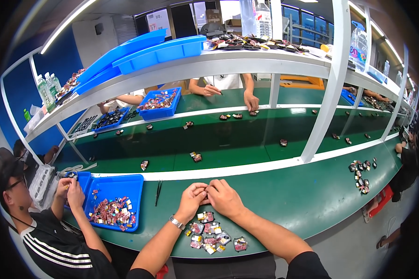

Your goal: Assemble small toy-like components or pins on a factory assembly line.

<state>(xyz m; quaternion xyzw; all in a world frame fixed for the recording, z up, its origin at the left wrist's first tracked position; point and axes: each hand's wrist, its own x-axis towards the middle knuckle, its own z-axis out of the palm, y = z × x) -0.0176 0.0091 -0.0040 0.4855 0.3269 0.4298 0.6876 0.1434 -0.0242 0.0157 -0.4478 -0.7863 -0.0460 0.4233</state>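
Observation:
My left hand (192,201) and my right hand (225,199) meet above the green bench, fingers pinched together. Whatever they hold is hidden behind the fingers. Just below them, between my forearms, lies a cluster of small dark-cased electronic assemblies (212,229) with red boards and silvery or yellow parts. One similar assembly (240,244) sits at the cluster's right side. Left of my hands, black tweezers (158,192) lie on the bench. Farther left stands a blue tray (138,197), partly filled with loose red circuit boards (112,211) that have pale and yellow pieces attached.
A person (56,237) in black works at my left. Across the bench, another person's hands (252,101) handle small parts. A green conveyor belt (246,144) carries scattered assemblies past a white post (328,88). The shelf above holds blue trays (158,53). More assemblies (361,176) lie at right.

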